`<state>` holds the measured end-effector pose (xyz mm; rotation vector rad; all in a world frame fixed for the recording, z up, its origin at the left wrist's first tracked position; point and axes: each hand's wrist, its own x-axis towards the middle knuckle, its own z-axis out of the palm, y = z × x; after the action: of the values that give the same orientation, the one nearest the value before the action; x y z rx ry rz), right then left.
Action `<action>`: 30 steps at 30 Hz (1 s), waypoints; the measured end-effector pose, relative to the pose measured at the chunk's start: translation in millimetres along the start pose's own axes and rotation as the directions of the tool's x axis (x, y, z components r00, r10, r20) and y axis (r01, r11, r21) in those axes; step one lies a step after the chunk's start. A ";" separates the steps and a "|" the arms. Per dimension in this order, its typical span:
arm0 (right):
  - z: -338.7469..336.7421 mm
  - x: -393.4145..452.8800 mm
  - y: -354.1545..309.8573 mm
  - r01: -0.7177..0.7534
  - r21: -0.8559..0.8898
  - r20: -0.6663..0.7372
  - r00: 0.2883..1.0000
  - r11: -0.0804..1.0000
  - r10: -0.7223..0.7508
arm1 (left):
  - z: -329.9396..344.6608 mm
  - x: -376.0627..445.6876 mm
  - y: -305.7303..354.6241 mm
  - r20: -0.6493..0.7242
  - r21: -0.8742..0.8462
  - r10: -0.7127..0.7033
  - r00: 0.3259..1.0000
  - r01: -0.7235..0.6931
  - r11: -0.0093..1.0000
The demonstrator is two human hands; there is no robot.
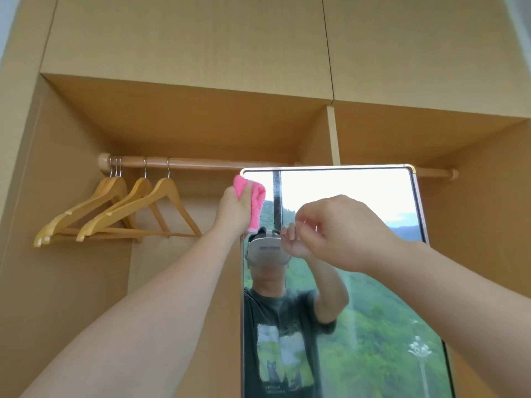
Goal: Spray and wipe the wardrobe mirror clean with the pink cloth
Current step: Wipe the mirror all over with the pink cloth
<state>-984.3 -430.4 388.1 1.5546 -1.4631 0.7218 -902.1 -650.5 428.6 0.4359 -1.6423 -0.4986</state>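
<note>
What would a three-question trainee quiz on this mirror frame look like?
1. Which hand holds the pink cloth?
2. True or false: the cloth is at the mirror's bottom right corner.
3. The wooden hangers hang: A) left of the mirror B) right of it C) behind it.

Key: 1. The left hand; the right hand holds nothing visible. 2. False, top left. 3. A.

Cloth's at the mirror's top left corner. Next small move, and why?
Probably sweep the left hand rightward along the top edge of the mirror. It grips the pink cloth at the top left corner, so the glass to the right looks unwiped. The right hand holds nothing visible; no spray bottle is in view.
</note>
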 end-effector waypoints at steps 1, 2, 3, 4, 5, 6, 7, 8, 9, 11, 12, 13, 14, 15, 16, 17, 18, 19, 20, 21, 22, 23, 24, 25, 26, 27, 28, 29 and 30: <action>2.7 -4.5 0.2 -0.020 0.006 0.008 1.000 1.000 0.020 | 0.5 -3.8 -3.4 0.012 -0.010 -0.005 1.000 0.005 1.000; 5.6 -9.1 0.5 -0.031 0.013 0.013 0.999 0.999 0.031 | 1.4 -7.3 -8.3 0.017 -0.017 -0.003 1.000 0.004 1.000; 9.0 -13.9 1.3 -0.036 0.026 0.013 0.999 0.999 0.035 | 1.5 -12.6 -11.2 0.025 -0.015 -0.008 1.000 0.008 1.000; 12.6 -18.6 2.6 -0.036 0.034 0.015 0.999 0.999 0.035 | 2.5 -17.1 -15.4 0.029 -0.010 -0.004 1.000 0.004 1.000; 15.9 -23.3 3.6 -0.037 0.037 0.021 0.999 0.999 0.036 | 2.7 -22.9 -18.6 0.036 0.005 -0.010 0.999 0.010 1.000; 18.5 -28.2 4.6 -0.040 0.038 0.025 0.999 0.998 0.039 | 3.4 -28.6 -22.4 0.037 0.021 -0.014 0.999 0.014 1.000; 20.8 -33.4 5.7 -0.046 0.046 0.027 0.999 0.998 0.045 | 3.4 -35.3 -24.8 0.036 0.042 -0.025 0.999 0.023 0.999; 22.6 -39.2 6.7 -0.054 0.063 0.029 0.998 0.997 0.052 | 4.4 -41.0 -28.5 0.031 0.056 -0.029 0.999 0.027 0.998; 24.2 -45.7 7.3 -0.065 0.090 0.031 0.998 0.994 0.062 | 5.0 -47.4 -31.2 0.032 0.069 -0.039 0.999 0.037 0.997; 28.8 -61.5 8.7 -0.107 0.153 0.046 0.994 0.982 0.102 | 6.5 -59.4 -38.3 0.033 0.075 -0.063 0.997 0.061 0.995; 32.6 -70.9 9.7 -0.133 0.183 0.055 0.991 0.974 0.125 | 7.5 -64.7 -43.2 0.035 0.068 -0.071 0.997 0.068 0.995; 37.5 -80.8 10.9 -0.153 0.208 0.060 0.988 0.966 0.144 | 8.0 -70.0 -47.4 0.039 0.061 -0.078 0.996 0.076 0.995; 43.3 -90.8 12.4 -0.173 0.227 0.069 0.984 0.958 0.162 | 8.6 -75.5 -51.2 0.043 0.055 -0.081 0.996 0.079 0.995; 49.6 -100.7 14.3 -0.195 0.243 0.081 0.980 0.950 0.181 | 8.7 -81.4 -53.1 0.045 0.052 -0.083 0.996 0.080 0.995; 56.1 -110.8 16.1 -0.219 0.259 0.096 0.975 0.941 0.200 | 9.0 -86.6 -54.7 0.045 0.049 -0.084 0.995 0.081 0.995; 62.8 -120.1 17.8 -0.242 0.274 0.109 0.969 0.931 0.220 | 9.5 -91.5 -55.4 0.044 0.045 -0.087 0.995 0.085 0.995; 68.7 -129.0 19.2 -0.266 0.289 0.122 0.963 0.920 0.241 | 9.8 -95.3 -56.3 0.045 0.044 -0.096 0.994 0.094 0.995; 74.3 -137.3 20.2 -0.292 0.301 0.136 0.955 0.908 0.262 | 9.8 -99.1 -56.8 0.046 0.048 -0.103 0.994 0.101 0.994; 79.5 -145.2 21.1 -0.314 0.308 0.150 0.948 0.898 0.281 | 9.2 -103.0 -56.8 0.044 0.048 -0.107 0.993 0.105 0.993; 83.6 -152.6 21.0 -0.331 0.315 0.160 0.942 0.890 0.294 | 8.7 -107.3 -56.6 0.042 0.046 -0.104 0.994 0.102 0.994; 87.4 -159.7 20.9 -0.346 0.322 0.172 0.937 0.881 0.304 | 8.1 -112.0 -56.7 0.042 0.049 -0.099 0.994 0.097 0.994; 90.5 -166.7 20.6 -0.360 0.335 0.184 0.931 0.871 0.314 | 7.6 -117.4 -56.2 0.040 0.055 -0.097 0.995 0.094 0.994; 93.1 -173.8 20.0 -0.377 0.348 0.197 0.925 0.859 0.326 | 7.7 -123.5 -55.5 0.033 0.063 -0.103 0.994 0.101 0.993; 95.0 -180.9 19.1 -0.394 0.364 0.213 0.918 0.844 0.336 | 7.7 -129.6 -54.7 0.023 0.070 -0.113 0.993 0.111 0.991; 95.7 -188.5 17.6 -0.409 0.384 0.230 0.911 0.828 0.344 | 7.8 -135.3 -54.2 0.016 0.070 -0.121 0.992 0.120 0.990; 96.3 -196.3 16.6 -0.424 0.407 0.249 0.903 0.809 0.349 | 8.1 -141.1 -53.1 0.014 0.061 -0.127 0.992 0.126 0.990; 96.6 -204.8 15.7 -0.443 0.428 0.270 0.894 0.788 0.357 | 8.1 -145.9 -53.1 0.020 0.052 -0.128 0.992 0.127 0.991; 97.0 -213.4 15.0 -0.470 0.444 0.293 0.881 0.763 0.372 | 8.1 -150.6 -53.3 0.025 0.045 -0.128 0.991 0.127 0.991; 97.7 -222.8 14.8 -0.503 0.458 0.317 0.863 0.733 0.394 | 8.1 -155.1 -53.9 0.029 0.040 -0.130 0.991 0.128 0.991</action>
<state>-1045.2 -407.6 153.2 1.7173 -1.9444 1.3904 -890.6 -609.6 269.7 0.5677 -1.6629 -0.5736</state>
